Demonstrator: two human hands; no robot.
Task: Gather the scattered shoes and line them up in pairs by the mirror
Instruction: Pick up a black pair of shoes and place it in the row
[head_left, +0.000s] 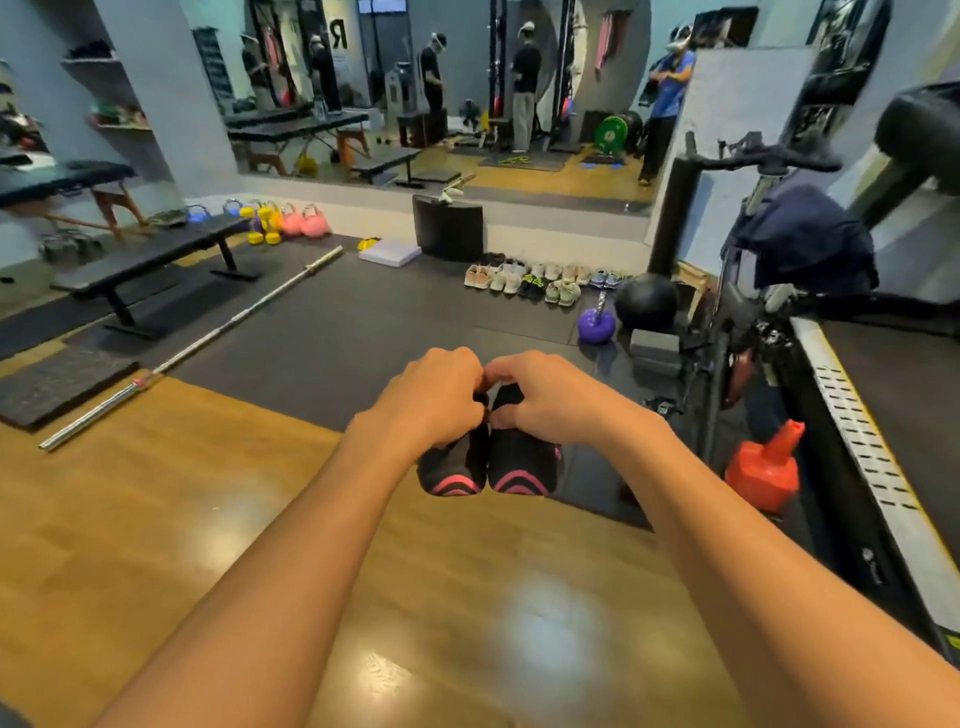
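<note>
Several pairs (540, 278) already sit lined up below the mirror (441, 93), while the left hand (434, 397) and right hand (545, 397) each grip one black-and-pink shoe (452, 465), well apart from that row.

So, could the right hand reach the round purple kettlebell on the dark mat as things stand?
Probably not: the right hand grips a black shoe with pink trim, and the purple kettlebell sits well ahead.

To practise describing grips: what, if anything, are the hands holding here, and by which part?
The left hand grips the left black shoe, the right hand the right black shoe, each at its far end, opposite the pink stripes.
</note>
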